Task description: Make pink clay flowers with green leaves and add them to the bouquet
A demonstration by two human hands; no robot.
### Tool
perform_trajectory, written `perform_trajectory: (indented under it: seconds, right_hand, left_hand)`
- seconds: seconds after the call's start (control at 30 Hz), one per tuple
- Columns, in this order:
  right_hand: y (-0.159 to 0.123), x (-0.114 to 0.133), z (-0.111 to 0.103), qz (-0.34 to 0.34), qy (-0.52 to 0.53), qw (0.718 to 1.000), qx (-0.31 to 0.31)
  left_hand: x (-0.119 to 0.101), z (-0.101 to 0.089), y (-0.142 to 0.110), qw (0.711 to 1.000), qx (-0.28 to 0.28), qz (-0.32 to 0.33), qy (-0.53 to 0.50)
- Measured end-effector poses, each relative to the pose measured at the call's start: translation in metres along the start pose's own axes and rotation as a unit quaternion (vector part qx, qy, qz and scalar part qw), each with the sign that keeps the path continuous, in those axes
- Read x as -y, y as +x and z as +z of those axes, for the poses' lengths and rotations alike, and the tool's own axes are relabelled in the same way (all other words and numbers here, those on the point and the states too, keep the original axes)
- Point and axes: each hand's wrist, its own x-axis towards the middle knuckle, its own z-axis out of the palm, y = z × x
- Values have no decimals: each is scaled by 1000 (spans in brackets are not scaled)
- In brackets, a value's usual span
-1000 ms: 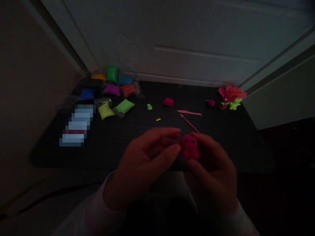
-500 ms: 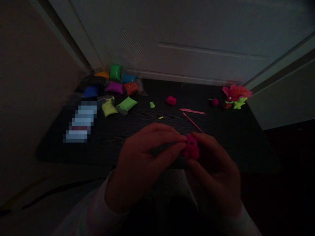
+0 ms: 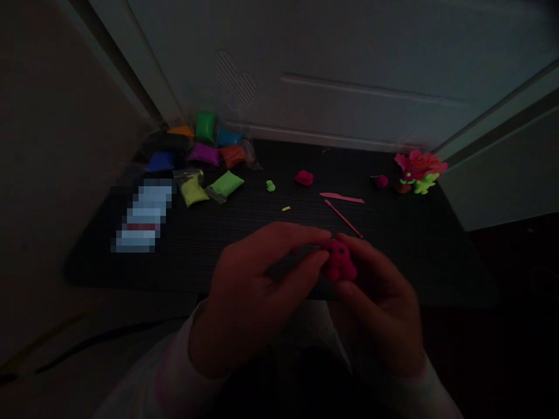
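Note:
Between both hands, over the table's front edge, is a small pink clay figure [image 3: 340, 265] with dark eye dots. My right hand [image 3: 384, 308] grips it from the right, thumb below and fingers above. From the left, the thumb and fingertips of my left hand [image 3: 262, 291] press on its upper side. Beyond the hands lie a thin pink modelling tool [image 3: 343, 218] and a flat pink clay knife [image 3: 342, 198]. A pink clay lump [image 3: 304, 178], a light green clay bit [image 3: 271, 185] and a small yellow clay piece [image 3: 286, 208] rest farther left.
Several clay packets [image 3: 205, 154] in various colours crowd the back left of the dark table [image 3: 236, 227]. A phone with a blurred screen [image 3: 146, 215] lies at the left. At the back right stand a cherry-like clay ball [image 3: 381, 181] and bright clay figures [image 3: 419, 171] before a white panel.
The pink figure has turned slightly, so more of its face and both eye dots show. My left fingertips have shifted a little on its upper side. Things on the table stay put.

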Motion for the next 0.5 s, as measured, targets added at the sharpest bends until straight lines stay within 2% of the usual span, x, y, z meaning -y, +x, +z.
perform_trajectory:
  seconds: [0.2,0.4,0.5]
  right_hand:
    - [-1,0,2,34,91,995,6]
    - [-2,0,1,33,80,996,7]
    - [-2,0,1,28,69,997,6]
  left_hand:
    - [1,-2,0,999,34,11,-40]
    - [0,-6,2,997,61,1,-47]
    - [-1,-5,1,997,53,-20,-44]
